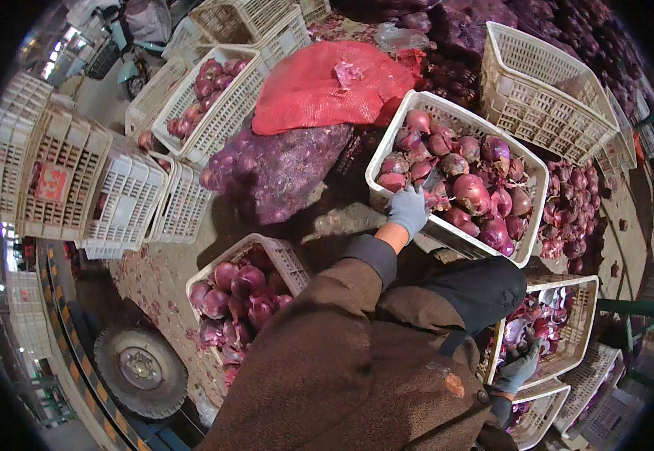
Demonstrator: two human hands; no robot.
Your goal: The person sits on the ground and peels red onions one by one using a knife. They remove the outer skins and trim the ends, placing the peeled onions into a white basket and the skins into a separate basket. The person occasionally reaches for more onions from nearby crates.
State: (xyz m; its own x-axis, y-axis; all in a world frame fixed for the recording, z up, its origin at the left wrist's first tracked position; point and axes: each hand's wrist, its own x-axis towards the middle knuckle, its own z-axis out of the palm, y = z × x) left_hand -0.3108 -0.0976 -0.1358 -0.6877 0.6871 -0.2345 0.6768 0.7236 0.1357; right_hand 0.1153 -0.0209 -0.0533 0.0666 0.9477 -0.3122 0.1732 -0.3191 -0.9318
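Observation:
My left hand (408, 211), in a grey glove, is at the near left rim of a white plastic crate (540, 194) of red onions (472, 193). Its fingers are curled; a shiny, flat thing shows just past them, too unclear to name. At the lower right, my right hand (518, 369), also gloved, reaches over another plastic crate (586, 327) with loose onion skins (516, 332) in it. Whether that hand holds anything cannot be told. Left of my body stands a crate (290, 259) of large red onions (248, 282).
A red mesh sack (327, 84) lies on a purple mesh sack of onions (281, 169) ahead. Stacked crates (61, 169) stand at left, an empty-looking crate (547, 96) at upper right. Loose onions (578, 197) lie on the right; a wheel (140, 372) is at lower left.

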